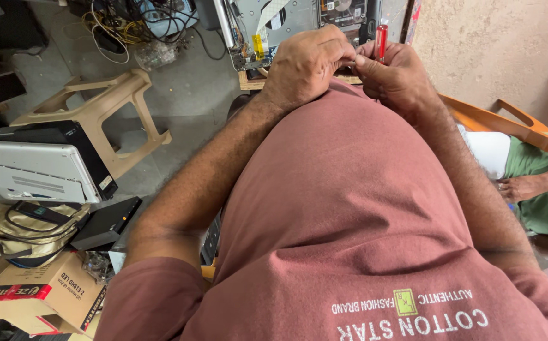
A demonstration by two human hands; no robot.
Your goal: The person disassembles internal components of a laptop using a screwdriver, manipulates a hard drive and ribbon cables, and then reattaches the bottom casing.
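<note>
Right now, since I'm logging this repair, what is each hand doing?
Left hand: closed, fingertips pinched at something too small to tell.
Right hand: closed around the red translucent plastic screwdriver handle.

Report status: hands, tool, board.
Left hand and right hand pinched together at fingertips. Right grips red-handled screwdriver. Opened device chassis just beyond. Nothing between hands and chassis.

Grey concrete floor [192, 95], overturned beige plastic stool [100, 104] lying on it, tangle of yellow and black wires [128, 25] near the top, cardboard boxes [46, 293] at lower left, small wooden table [252, 81] carrying an opened laptop chassis [286, 22]
</note>
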